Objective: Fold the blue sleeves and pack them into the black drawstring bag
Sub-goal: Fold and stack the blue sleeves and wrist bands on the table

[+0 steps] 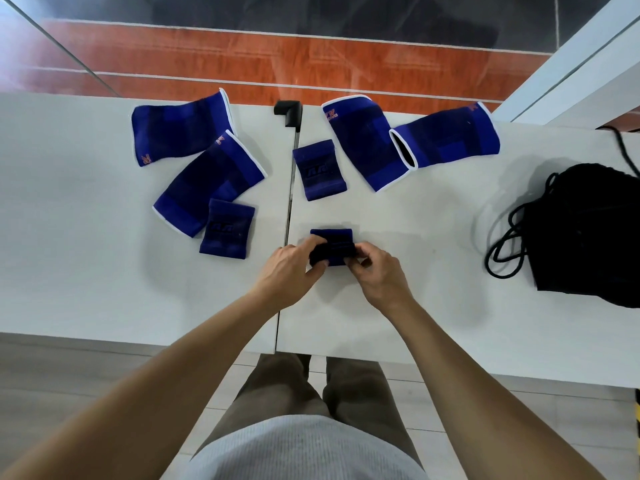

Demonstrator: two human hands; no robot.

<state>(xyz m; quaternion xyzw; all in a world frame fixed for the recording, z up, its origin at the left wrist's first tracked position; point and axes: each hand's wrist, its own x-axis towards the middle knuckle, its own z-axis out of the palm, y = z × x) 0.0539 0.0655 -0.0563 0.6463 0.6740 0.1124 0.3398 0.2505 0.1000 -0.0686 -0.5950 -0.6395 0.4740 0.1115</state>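
A small blue sleeve (331, 244) lies on the white table (415, 244) in front of me, its near edge rolled up. My left hand (289, 268) pinches its left end and my right hand (377, 268) pinches its right end. Two more small blue sleeves lie flat, one (319, 169) at the centre and one (227, 229) to the left. Several larger blue sleeves with white trim lie further back, two on the left (180, 128) (207, 181) and two on the right (367, 140) (450, 136). The black drawstring bag (585, 233) sits at the right, cords trailing.
A seam (287, 216) runs between two table halves down the middle, with a black bracket (288, 114) at its far end. Beyond the far edge is an orange and dark floor. A white ledge (571, 67) rises at the far right. My legs stand below the near edge.
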